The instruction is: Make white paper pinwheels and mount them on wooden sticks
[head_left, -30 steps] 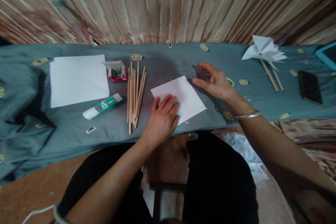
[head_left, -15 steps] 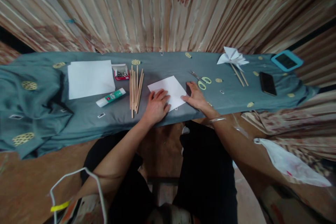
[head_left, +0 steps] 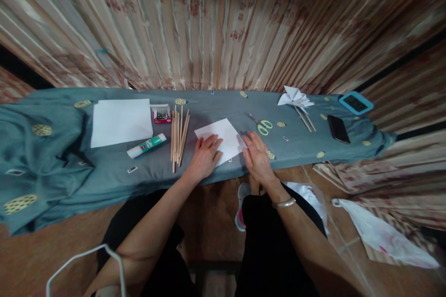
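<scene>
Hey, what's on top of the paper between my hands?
Your left hand lies on the paper, your right hand at its right corner; what they cover is hidden.

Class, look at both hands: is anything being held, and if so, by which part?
No hold is clear: the left hand rests on the left part of the white paper; the right hand is at its right corner, possibly pinching it.

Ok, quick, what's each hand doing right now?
Left hand: open, resting on the white paper square.
Right hand: open, at the paper square's right corner.
</scene>
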A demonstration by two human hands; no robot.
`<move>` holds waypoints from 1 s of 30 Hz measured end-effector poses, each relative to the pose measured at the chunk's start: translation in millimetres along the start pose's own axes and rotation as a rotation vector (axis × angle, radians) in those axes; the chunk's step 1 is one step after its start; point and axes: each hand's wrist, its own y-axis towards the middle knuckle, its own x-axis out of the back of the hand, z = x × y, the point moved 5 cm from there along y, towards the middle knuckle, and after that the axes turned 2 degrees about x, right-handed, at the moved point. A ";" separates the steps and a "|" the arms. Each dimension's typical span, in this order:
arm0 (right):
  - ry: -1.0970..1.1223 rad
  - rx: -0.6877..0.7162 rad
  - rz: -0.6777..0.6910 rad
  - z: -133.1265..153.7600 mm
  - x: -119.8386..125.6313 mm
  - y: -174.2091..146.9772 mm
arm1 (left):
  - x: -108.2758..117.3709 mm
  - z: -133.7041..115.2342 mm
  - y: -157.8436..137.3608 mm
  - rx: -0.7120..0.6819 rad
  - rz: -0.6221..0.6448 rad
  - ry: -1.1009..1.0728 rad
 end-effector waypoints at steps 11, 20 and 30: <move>-0.055 0.163 0.225 32.2 -25.9 0.1 | 11.0 26.0 -9.4 0.047 -0.004 0.104; 0.022 0.192 0.201 54.8 -29.2 17.6 | 6.4 12.4 -6.1 -0.052 0.004 0.103; 0.230 0.321 0.275 87.5 -16.5 -6.5 | 6.6 10.7 -9.6 -0.041 0.019 0.084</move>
